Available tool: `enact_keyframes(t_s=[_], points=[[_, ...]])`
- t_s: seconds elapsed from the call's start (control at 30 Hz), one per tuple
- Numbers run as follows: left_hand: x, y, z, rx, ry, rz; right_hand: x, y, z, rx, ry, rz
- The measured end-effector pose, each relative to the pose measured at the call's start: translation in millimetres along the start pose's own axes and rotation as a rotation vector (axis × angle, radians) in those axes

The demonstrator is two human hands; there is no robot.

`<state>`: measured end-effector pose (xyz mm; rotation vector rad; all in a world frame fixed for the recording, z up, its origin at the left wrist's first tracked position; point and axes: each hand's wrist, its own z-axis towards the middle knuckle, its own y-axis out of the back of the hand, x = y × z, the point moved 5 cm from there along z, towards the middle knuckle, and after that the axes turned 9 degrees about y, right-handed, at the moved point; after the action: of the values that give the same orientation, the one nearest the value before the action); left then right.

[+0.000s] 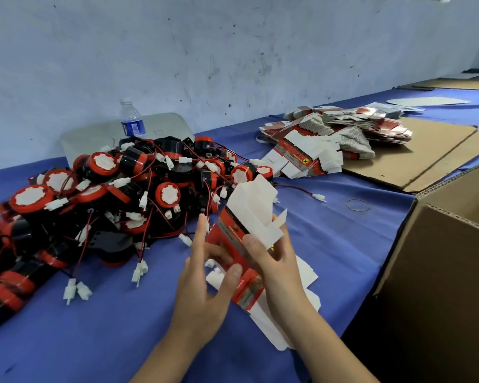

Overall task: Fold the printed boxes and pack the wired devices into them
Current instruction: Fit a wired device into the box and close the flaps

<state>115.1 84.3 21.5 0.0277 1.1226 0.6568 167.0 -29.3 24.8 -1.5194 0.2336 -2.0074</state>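
A red printed box with white flaps stands half folded above the blue table, its open end up. My left hand pinches its lower left side between thumb and fingers, with the index finger straight up beside it. My right hand grips its right side, thumb on the red face. More flat box blanks lie under my hands. A big heap of black and red wired devices with white connectors covers the table to the left. A pile of flat printed boxes lies at the back right.
A water bottle stands behind the device heap, by the wall. An open brown carton stands at the right edge. Flat cardboard sheets lie under the pile of blanks. A rubber band lies on the blue cloth.
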Motion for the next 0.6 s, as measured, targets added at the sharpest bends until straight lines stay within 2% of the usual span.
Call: enact_keyframes(t_s=[0.13,0.2,0.37,0.43,0.6], points=[[-4,8,3,-0.109,-0.014,-0.014,10,4,3,0.026,0.113,-0.117],[-6,12,5,-0.134,0.024,-0.121,13,2,3,0.090,0.149,-0.186],[-3,8,5,-0.012,0.112,-0.410,21,-5,-2,0.249,0.294,-0.546],[-1,3,4,0.057,0.136,-0.434,17,-7,-4,0.244,0.261,-0.548],[0,2,2,0.028,0.152,-0.393,8,-2,-4,0.189,0.191,-0.546]])
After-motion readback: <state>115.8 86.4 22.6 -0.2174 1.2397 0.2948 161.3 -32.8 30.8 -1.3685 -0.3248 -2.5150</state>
